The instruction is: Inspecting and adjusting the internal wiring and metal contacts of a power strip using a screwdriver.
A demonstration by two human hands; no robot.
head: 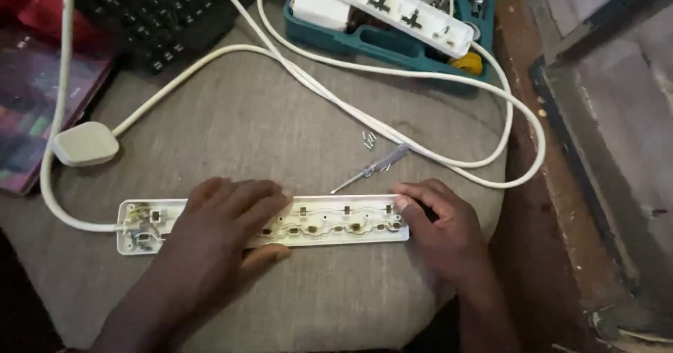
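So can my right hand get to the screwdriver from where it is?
Probably yes. The right hand rests on the open strip's end, and the screwdriver lies just beyond it on bare cushion, with nothing between them.

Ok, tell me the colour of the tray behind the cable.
Teal tray, head view.

Bare left hand (217,234), bare right hand (438,223), forearms unsleeved, no rings
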